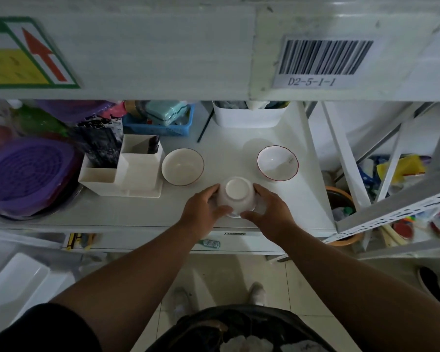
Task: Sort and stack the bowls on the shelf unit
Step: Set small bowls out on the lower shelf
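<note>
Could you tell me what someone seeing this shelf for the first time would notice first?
Most likely the upside-down white bowl at the front of the white shelf, held between the left hand and the right hand. Behind it stand two upright bowls, a round red-rimmed bowl on the left and a wavy-edged bowl on the right. The barcode label on the beam above also stands out.

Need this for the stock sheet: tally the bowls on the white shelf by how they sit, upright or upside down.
Upright: 2, the round-rimmed bowl and the wavy-rimmed bowl.
Upside down: 1, the held bowl, gripped between left hand and right hand.
Total: 3
</note>
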